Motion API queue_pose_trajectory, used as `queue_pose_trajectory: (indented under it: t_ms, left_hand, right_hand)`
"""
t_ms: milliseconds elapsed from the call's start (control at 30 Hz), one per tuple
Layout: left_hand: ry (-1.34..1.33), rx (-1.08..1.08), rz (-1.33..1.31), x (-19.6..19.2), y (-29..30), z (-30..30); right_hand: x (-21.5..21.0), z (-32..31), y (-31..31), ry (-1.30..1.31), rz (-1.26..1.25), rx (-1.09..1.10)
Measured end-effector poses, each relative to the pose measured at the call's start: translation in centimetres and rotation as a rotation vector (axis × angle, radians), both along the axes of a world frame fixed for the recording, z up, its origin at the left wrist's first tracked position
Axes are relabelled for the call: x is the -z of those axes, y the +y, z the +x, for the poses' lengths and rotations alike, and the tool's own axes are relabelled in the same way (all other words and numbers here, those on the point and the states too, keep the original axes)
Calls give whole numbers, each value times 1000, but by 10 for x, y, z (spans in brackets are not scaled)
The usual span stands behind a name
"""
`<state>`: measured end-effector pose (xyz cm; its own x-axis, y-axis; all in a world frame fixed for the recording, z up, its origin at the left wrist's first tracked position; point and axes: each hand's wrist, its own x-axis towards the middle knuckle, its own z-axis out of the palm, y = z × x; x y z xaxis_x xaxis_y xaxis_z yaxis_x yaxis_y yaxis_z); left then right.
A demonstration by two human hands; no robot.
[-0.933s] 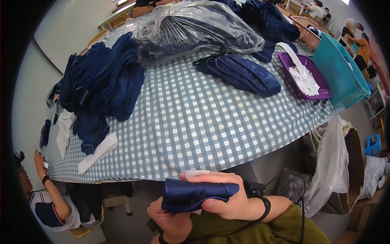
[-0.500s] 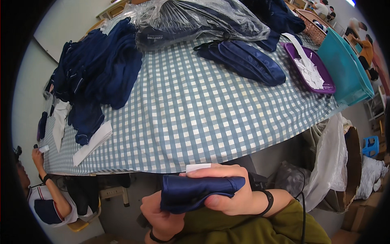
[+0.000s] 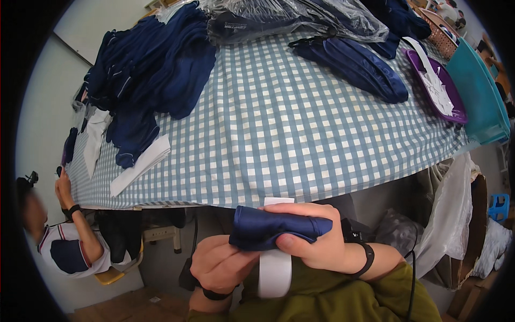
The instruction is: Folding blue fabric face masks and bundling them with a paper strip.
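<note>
A folded navy cloth bundle (image 3: 271, 231), smooth and slightly shiny, is held above my lap just off the table's near edge. My right hand (image 3: 319, 233) wraps its right end, thumb in front and fingers over the top. A white paper strip (image 3: 274, 276) curls down below the bundle, and a white end (image 3: 278, 201) sticks up behind my right fingers. Closed fingers of my left hand (image 3: 222, 264) meet the strip's edge under the bundle's lower left; their tips are partly hidden.
On the checked tablecloth (image 3: 257, 123) lie a navy garment pile (image 3: 153, 64), folded white paper (image 3: 142, 163), navy cloth pieces (image 3: 354, 67) and plastic-wrapped goods (image 3: 300, 21). At the right stand a purple tray (image 3: 456, 104) of white strips and a teal bin (image 3: 480, 91). Another person (image 3: 75, 241) sits at left.
The white strip now hangs below the bundle, where none showed before. My left hand has shifted from the bundle's left end to underneath it. The whole view has shifted slightly.
</note>
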<state>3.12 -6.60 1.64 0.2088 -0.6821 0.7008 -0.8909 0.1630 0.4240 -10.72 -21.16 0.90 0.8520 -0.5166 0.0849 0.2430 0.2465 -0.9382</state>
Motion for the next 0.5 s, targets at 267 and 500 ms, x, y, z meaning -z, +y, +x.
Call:
queue_pose_trajectory:
  t_ms: [267,500]
  left_hand:
    - [20,-114,-260,16,-8,14]
    - [272,183,-195,22,-4,12]
  right_hand:
    - [8,2,9,96,78,-55]
    - [9,3,18,123,85,-89]
